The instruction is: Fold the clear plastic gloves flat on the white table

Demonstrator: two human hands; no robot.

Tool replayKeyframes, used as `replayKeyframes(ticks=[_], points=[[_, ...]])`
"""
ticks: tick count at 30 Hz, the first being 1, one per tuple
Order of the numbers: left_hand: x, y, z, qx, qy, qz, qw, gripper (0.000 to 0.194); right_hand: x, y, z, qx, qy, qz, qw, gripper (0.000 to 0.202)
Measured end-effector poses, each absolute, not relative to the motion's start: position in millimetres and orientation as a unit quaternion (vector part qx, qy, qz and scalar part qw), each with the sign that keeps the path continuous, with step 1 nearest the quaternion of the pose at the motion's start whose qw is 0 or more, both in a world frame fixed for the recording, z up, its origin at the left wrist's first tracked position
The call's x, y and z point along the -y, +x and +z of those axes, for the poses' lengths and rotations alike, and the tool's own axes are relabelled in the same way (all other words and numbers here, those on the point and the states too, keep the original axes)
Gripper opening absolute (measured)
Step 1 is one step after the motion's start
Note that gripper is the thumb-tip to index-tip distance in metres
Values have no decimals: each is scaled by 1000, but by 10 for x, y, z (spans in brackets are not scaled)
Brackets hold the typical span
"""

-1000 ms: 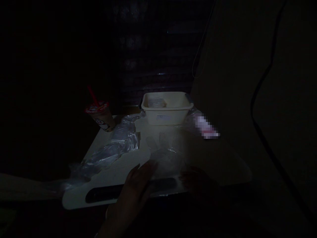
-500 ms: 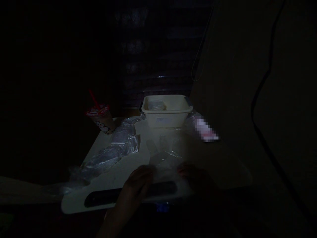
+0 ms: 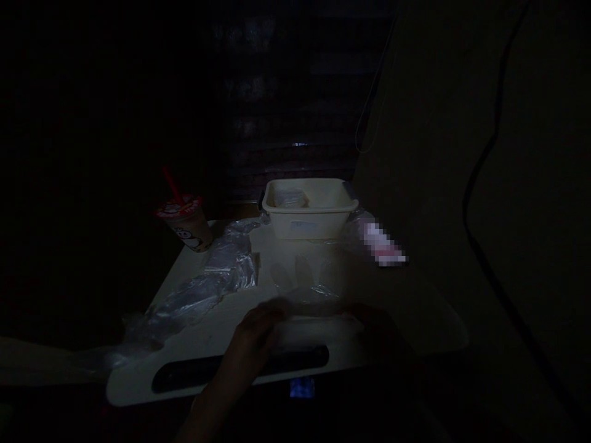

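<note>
In the dim head view, my left hand is closed at the left edge of a thin clear plastic sheet or bag, its fingers bent onto it. The plastic lies across the near part of the white table, above a dark slot, and its near part is blurred. My right hand is at the right end of the plastic, very dark, its fingers hard to make out. Beyond the plastic stands a cream basin with a clear packet inside.
A cup with a red straw stands at the back left. Crumpled clear plastic runs down the left side of the table. A pixelated item lies right of the basin. A black cable hangs at the right.
The near part of the plastic between my hands has changed shape and now shows as a pale band. My right hand has moved slightly to the right.
</note>
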State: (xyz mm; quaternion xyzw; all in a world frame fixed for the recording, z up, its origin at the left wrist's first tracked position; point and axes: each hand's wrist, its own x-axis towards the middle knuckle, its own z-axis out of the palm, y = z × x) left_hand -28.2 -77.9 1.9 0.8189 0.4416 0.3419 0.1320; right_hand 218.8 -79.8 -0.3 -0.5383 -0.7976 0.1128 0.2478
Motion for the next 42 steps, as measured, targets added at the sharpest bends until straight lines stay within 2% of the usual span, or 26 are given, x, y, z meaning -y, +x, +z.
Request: replayKeyframes(ticks=[4,8,17,27,33,42], points=[[770,-235,62,-464,790,352,191,17,783,2157,91,776,-550,188,244,28],[768,-213,83,-493,749,378,231,18,727,2131,74,735,-576,220,282,28],[700,-168,33,-558,686,380,269,21,618,2077,113,672,-582,333,314,30],[657,-101,31,-576,685,354,269,26,558,1981,76,663,-621,303,289,28],[625,-66,52,-603,662,354,270,28,553,1946,0,639,-619,296,348,23],[594,-44,63,-632,656,342,230,28,562,1925,20,583,-643,339,364,23]])
